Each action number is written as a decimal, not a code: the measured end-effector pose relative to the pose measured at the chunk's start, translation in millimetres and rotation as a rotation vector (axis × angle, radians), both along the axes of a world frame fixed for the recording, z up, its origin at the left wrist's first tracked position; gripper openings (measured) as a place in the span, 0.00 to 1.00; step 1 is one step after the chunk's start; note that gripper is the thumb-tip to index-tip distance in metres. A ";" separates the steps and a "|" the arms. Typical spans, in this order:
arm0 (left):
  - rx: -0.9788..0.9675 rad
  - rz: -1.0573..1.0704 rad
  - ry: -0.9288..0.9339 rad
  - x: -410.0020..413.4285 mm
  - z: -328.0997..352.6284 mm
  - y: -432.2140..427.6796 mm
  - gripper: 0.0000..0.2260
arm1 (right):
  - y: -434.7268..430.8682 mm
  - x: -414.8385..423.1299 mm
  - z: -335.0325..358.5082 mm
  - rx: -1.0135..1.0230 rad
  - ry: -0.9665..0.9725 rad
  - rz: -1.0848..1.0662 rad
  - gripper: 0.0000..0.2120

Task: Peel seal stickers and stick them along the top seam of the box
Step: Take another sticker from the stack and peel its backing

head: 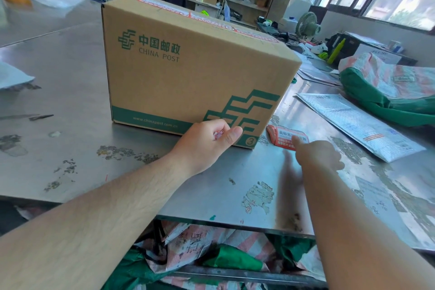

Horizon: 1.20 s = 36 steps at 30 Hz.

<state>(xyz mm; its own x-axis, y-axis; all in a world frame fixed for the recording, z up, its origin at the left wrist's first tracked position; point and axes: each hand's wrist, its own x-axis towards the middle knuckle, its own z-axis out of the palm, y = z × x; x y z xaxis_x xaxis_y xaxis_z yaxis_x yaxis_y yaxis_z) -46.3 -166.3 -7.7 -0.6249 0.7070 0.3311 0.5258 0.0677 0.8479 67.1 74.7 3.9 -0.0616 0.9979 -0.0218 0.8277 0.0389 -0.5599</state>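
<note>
A brown China Post cardboard box (188,70) stands on the steel table. Red-and-white seal stickers (211,19) run along its top seam. My left hand (207,143) is curled in front of the box's lower right corner, with a small crumpled pink scrap (219,135) pinched between its fingers. A small stack of red-and-white seal stickers (286,138) lies on the table just right of the box. My right hand (317,155) reaches to it, index finger touching the stack's near edge, other fingers folded.
A silver padded mailer (357,125) lies to the right, and green-and-striped mail sacks (388,92) behind it. The steel table (70,92) has worn label residue. More sacks sit below the table's front edge. A person sits at a desk far behind.
</note>
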 end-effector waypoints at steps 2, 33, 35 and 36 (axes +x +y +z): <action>-0.006 -0.002 -0.002 -0.4 -0.4 0.2 0.20 | 3.9 0.2 -2.8 -0.003 0.010 -0.018 0.33; 0.041 -0.108 -0.196 -0.4 7.3 -3.9 0.24 | -106.3 27.7 15.2 -0.386 1.228 0.315 0.07; 0.044 -0.108 -0.197 -1.4 5.9 -2.6 0.23 | -111.9 28.8 8.2 -0.365 1.191 0.368 0.05; 0.050 -0.107 -0.202 -2.1 4.8 -2.1 0.24 | -114.4 29.6 5.4 -0.351 1.160 0.408 0.04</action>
<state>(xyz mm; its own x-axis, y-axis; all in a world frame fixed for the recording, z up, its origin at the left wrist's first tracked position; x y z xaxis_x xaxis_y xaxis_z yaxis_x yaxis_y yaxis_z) -48.4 -168.4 -2.9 -0.6048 0.7586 0.2426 0.3467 -0.0234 0.9377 96.7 -39.7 9.2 -0.5207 0.8537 -0.0072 -0.1872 -0.1224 -0.9747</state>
